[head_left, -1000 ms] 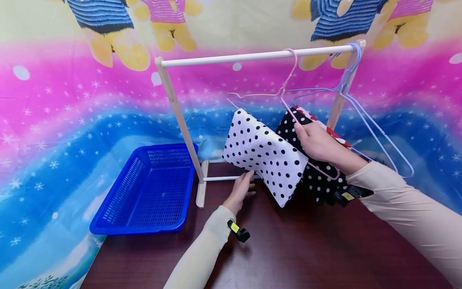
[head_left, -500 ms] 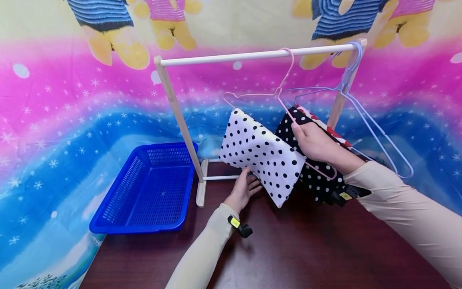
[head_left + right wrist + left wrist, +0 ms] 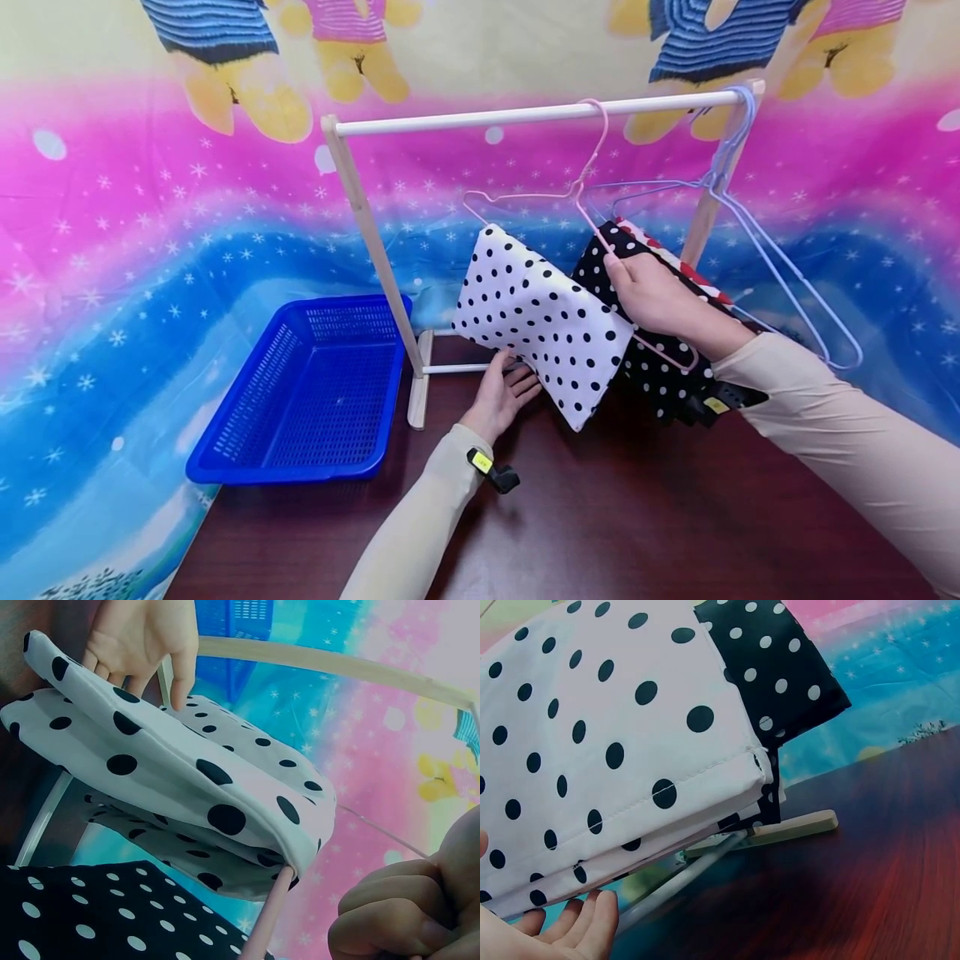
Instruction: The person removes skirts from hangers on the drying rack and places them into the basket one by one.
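A pink hanger (image 3: 581, 179) hooks over the white rail, with a white cloth with black dots (image 3: 543, 321) folded over it. My right hand (image 3: 660, 296) grips the hanger's sloping right side; its fingers (image 3: 390, 915) are curled in the right wrist view. At the cloth's lower edge is my left hand (image 3: 498, 396), palm turned up and fingers loosely extended. In the left wrist view its fingertips (image 3: 604, 907) lie right at the bottom hem. Behind the white cloth hangs a black cloth with white dots (image 3: 660, 379), partly hidden by my right hand.
The rack has a white rail (image 3: 465, 122) on wooden posts. Blue hangers (image 3: 780, 258) hang at its right end, near a red-and-white cloth (image 3: 690, 271). A blue basket (image 3: 300, 475) stands left of the rack on the dark wooden table (image 3: 637, 517).
The pink hanger and white cloth have shifted slightly left with my right hand. My left hand has turned its palm further up and spread its fingers at the cloth's lower edge.
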Action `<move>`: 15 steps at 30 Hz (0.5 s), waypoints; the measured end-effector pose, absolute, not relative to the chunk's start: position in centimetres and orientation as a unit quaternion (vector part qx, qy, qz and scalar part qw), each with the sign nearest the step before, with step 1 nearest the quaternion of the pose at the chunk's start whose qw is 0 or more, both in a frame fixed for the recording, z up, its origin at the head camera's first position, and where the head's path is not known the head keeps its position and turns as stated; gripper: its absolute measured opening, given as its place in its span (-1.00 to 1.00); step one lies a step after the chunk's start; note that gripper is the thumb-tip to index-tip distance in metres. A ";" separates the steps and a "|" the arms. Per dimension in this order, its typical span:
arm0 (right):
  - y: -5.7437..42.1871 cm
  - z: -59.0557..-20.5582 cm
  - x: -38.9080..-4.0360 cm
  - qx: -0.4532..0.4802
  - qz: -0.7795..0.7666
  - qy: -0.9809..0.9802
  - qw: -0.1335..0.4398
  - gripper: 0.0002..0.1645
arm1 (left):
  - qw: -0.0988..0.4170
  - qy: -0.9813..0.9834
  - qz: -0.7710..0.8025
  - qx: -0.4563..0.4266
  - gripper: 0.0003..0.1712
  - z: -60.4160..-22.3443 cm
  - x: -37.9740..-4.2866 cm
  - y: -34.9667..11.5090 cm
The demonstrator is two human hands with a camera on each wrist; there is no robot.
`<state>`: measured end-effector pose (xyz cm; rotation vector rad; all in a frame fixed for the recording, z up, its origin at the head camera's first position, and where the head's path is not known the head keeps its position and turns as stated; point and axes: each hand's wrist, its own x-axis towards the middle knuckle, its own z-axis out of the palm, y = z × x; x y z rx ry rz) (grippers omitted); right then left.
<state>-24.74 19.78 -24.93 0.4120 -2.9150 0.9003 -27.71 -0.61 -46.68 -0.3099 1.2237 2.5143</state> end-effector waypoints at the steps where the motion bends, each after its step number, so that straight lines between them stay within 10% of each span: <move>1: 19.8 -24.9 -24.8 0.136 0.290 -0.947 0.034 -0.33 | 0.163 0.428 0.883 -0.107 -0.18 -46.7 -27.7 -0.7; 15: 19.7 -24.9 -25.0 0.150 0.279 -0.947 0.046 -0.34 | 0.157 0.433 0.880 -0.113 -0.23 -45.8 -27.0 -1.6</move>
